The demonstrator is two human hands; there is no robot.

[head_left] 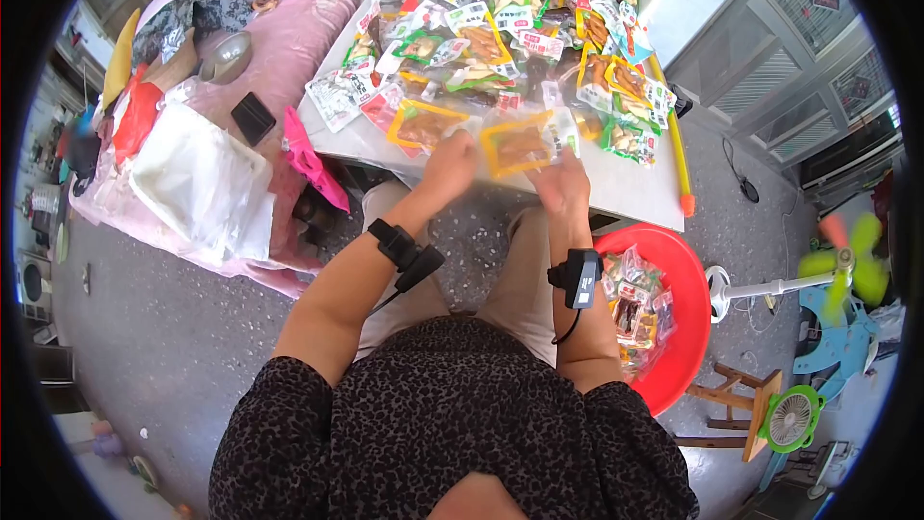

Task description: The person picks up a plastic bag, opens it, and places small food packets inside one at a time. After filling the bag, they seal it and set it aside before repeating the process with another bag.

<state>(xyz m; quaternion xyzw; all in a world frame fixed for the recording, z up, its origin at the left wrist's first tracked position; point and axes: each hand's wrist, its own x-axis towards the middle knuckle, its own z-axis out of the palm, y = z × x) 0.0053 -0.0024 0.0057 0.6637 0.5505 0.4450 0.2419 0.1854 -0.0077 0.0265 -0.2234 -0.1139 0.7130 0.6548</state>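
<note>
Over the front edge of the white table (626, 195), my right hand (561, 183) grips the lower edge of a yellow-bordered food packet (520, 145). My left hand (452, 166) is closed, with its fingers bent near that packet's left side. Another yellow-framed packet (421, 125) lies just beyond my left hand; whether my fingers pinch it or something else is hidden. A heap of small colourful food packets (510, 24) covers the table behind both hands. Each wrist wears a black strapped device.
A red basin (695, 313) with more packets stands on the floor at the right. Beyond it are a green-bladed fan (845, 258) and a wooden stool (736, 400). A pink-covered bed (289, 39) with a white plastic bag (197, 183) is at the left.
</note>
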